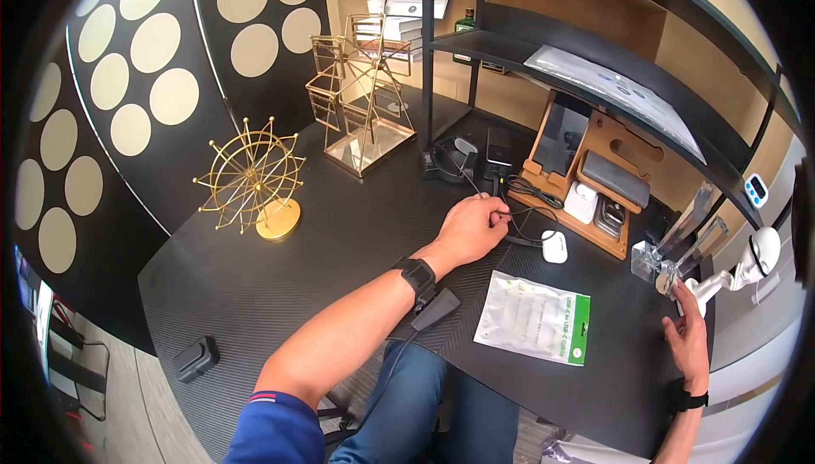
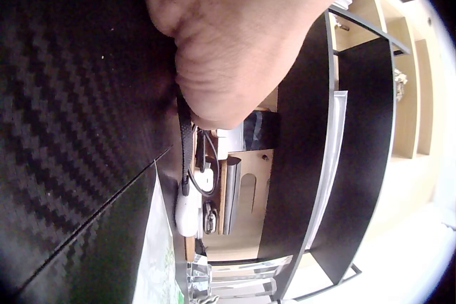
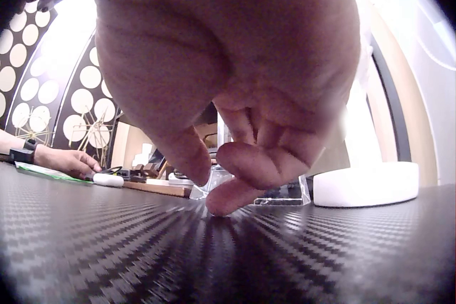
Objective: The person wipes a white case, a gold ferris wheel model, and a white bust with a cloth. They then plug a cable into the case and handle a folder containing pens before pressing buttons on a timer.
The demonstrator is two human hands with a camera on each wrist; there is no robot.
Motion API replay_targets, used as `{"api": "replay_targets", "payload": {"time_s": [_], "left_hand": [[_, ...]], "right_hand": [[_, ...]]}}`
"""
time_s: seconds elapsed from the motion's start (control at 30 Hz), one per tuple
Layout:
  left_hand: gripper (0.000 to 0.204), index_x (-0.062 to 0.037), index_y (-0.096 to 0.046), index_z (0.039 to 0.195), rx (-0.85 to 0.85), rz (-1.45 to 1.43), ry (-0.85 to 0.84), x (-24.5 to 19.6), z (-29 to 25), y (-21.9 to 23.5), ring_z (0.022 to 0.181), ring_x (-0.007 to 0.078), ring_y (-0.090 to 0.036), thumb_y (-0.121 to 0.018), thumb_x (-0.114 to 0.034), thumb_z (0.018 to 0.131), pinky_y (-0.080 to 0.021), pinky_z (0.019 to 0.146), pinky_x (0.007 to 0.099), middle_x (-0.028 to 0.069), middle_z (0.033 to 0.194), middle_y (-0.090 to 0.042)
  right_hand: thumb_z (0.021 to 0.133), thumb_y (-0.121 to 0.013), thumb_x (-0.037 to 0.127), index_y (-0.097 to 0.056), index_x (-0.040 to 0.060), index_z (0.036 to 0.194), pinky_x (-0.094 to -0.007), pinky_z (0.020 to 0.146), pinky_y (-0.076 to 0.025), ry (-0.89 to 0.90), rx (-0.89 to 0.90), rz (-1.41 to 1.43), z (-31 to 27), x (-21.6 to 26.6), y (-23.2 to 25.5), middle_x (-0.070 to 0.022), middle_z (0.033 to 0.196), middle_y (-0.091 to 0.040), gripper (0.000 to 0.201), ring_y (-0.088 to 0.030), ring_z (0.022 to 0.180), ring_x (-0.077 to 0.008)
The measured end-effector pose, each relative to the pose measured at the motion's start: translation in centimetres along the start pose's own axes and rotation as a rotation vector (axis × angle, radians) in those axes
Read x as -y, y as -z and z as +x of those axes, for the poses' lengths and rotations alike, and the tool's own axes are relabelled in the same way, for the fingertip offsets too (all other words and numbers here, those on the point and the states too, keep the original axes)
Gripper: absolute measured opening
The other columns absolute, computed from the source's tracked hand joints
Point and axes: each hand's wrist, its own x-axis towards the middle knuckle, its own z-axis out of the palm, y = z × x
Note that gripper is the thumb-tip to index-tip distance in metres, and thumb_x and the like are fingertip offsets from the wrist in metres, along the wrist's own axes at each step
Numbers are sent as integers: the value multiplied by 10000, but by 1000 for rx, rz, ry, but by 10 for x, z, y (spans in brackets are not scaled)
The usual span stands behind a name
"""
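My left hand [image 1: 474, 226] grips a black cable [image 2: 185, 140] near the wooden dock, with fingers curled. The cable runs to a small white rounded case [image 1: 554, 247] lying on the table just right of that hand. At the table's right side my right hand [image 1: 689, 341] has its fingers loosely bent, fingertips low by the table [image 3: 85, 225] in the right wrist view. They are close to a clear crystal block [image 1: 649, 262] and a white stand [image 1: 722, 281]. A white and green cable packet [image 1: 533, 318] lies flat between the hands.
A wooden dock [image 1: 613, 230] behind holds a phone [image 1: 560, 134], a grey case [image 1: 615, 179] and a white case. Another phone [image 1: 499, 151] stands nearby under a black shelf [image 1: 509, 48]. Gold wheel ornaments [image 1: 255, 182] stand left; a black device [image 1: 196, 359] lies front left.
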Motion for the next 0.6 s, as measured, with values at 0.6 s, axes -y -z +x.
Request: {"api": "replay_targets", "payload": {"time_s": [0.6], "left_hand": [[233, -51, -758, 1115, -15, 4, 3, -1, 0, -1, 808, 225, -660, -725, -130, 899, -547, 789, 363, 54, 901, -687]], "right_hand": [[855, -677, -91, -558, 42, 1522, -296, 729, -502, 25, 16, 9, -2, 3, -2, -106, 1601, -561, 691, -611, 881, -169]]}}
